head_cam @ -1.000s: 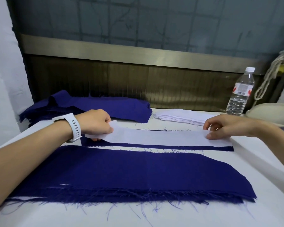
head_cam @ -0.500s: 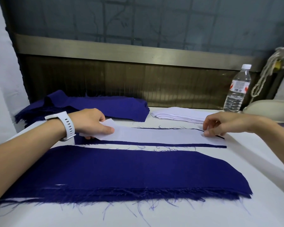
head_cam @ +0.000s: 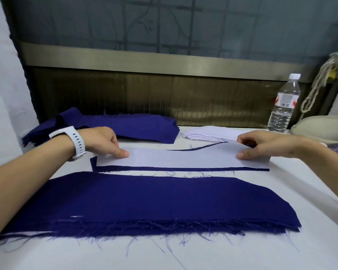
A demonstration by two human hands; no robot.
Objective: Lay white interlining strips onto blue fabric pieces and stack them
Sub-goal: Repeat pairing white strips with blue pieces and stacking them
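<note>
A white interlining strip point(head_cam: 183, 158) lies along a narrow blue fabric piece point(head_cam: 183, 169), whose near edge and left corner show beneath it. My left hand point(head_cam: 100, 141), with a white watch on the wrist, pinches the strip's left end, thumb on top. At the right end my right hand point(head_cam: 267, 143) pinches the strip, thumb pressing down. A wide stack of blue fabric pieces point(head_cam: 144, 201) with frayed edges lies nearer to me. Further back are a pile of blue pieces point(head_cam: 135, 127) and a pile of white strips point(head_cam: 207, 134).
The white table point(head_cam: 242, 250) ends at a dark wall panel behind. A water bottle point(head_cam: 283, 106) stands at the back right, beside a cream rounded object point(head_cam: 320, 127) and a hanging rope point(head_cam: 318, 90). White cloth hangs on the left.
The strip has settled flatter onto the narrow blue piece. Both hands slid slightly along its ends, and the blue piece's far edge now shows near my right hand.
</note>
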